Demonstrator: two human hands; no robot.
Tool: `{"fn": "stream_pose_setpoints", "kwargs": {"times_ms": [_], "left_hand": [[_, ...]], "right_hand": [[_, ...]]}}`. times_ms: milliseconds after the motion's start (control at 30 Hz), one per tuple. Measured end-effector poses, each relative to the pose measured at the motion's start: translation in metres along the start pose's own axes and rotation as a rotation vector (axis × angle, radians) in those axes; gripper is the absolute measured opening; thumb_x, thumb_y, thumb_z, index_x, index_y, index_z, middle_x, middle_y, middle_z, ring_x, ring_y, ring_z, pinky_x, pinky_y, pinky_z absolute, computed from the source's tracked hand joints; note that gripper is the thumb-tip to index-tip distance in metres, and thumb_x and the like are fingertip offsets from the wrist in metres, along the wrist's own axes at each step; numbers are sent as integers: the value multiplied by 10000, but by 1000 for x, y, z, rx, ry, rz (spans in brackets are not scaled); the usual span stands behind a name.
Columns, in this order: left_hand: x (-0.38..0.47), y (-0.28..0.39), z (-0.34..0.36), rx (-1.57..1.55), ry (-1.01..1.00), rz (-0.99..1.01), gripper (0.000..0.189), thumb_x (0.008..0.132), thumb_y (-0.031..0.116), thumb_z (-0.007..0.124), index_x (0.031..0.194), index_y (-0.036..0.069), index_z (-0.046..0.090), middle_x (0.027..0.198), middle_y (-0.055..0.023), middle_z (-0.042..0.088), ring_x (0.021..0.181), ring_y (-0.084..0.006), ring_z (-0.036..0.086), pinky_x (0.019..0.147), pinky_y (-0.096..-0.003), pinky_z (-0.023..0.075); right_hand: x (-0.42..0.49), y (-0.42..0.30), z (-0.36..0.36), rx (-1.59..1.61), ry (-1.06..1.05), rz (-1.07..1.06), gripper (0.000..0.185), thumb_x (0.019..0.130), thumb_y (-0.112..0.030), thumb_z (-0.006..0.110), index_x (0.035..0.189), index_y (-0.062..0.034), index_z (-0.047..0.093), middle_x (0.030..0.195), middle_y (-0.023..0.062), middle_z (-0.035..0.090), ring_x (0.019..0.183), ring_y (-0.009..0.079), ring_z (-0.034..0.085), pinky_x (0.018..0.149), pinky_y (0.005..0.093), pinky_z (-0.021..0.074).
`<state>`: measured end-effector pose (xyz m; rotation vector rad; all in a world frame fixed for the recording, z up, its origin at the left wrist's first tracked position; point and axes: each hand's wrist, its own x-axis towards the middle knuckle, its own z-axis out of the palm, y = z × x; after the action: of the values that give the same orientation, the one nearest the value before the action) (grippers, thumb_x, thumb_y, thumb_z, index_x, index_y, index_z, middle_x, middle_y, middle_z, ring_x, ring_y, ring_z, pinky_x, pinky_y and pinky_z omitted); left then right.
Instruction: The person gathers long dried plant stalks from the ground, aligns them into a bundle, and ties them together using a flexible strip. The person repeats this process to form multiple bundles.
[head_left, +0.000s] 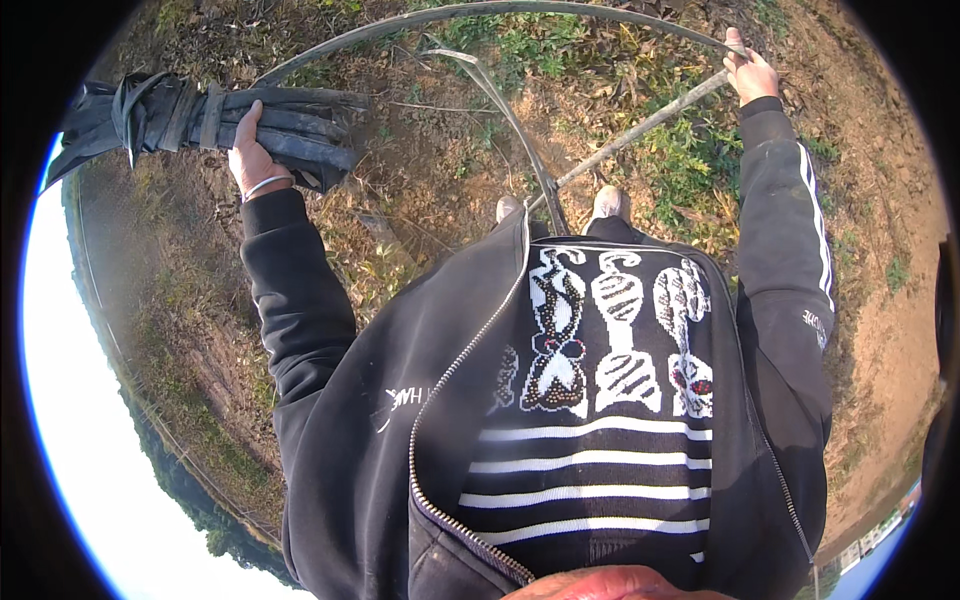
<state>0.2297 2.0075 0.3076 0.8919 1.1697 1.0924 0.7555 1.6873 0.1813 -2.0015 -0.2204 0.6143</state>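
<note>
At the upper left, my left hand (255, 154) grips a tied bundle of flat black strips (180, 116), which look like flattened hose or tubing. A band of the same material is knotted round the bundle. My right hand (750, 71) is at the upper right, its fingers closed on a long grey strip (487, 9) that arches across the top toward the bundle. From near this hand a further length (645, 127) runs down to my feet, where it crosses a folded strip (517, 127). Whether these lengths are one piece I cannot tell.
My shoes (609, 201) stand on bare brown soil with green weeds (694, 146), dry leaves and thin stalks around them. Trees (225, 536) and bright sky lie beyond the field at the lower left. A dark shape shows at the far right rim.
</note>
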Motion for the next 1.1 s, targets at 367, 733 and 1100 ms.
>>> {"fn": "stream_pose_setpoints", "kwargs": {"times_ms": [367, 733, 1100], "left_hand": [[-54, 30, 36, -10, 179, -109, 221, 889, 179, 664, 1048, 28, 634, 1011, -118, 700, 890, -272, 683, 834, -415, 552], [-54, -13, -15, -26, 217, -333, 254, 891, 211, 650, 1066, 29, 628, 1030, -132, 702, 909, -300, 682, 872, -429, 543], [-65, -11, -11, 24, 204, -225, 232, 865, 169, 683, 1043, 34, 626, 1007, -118, 702, 891, -283, 684, 840, -425, 553]], "right_hand": [[97, -114, -37, -387, 491, -981, 265, 854, -182, 723, 1115, -141, 707, 1028, 104, 710, 915, 199, 682, 834, 310, 512], [-104, 220, 7, -775, -754, 9, 318, 858, -323, 693, 896, -12, 643, 754, 163, 653, 642, 275, 660, 615, 412, 496], [-77, 211, -5, -693, -314, -192, 160, 819, -156, 724, 899, -58, 626, 925, 154, 617, 881, 362, 603, 772, 433, 482]]}}
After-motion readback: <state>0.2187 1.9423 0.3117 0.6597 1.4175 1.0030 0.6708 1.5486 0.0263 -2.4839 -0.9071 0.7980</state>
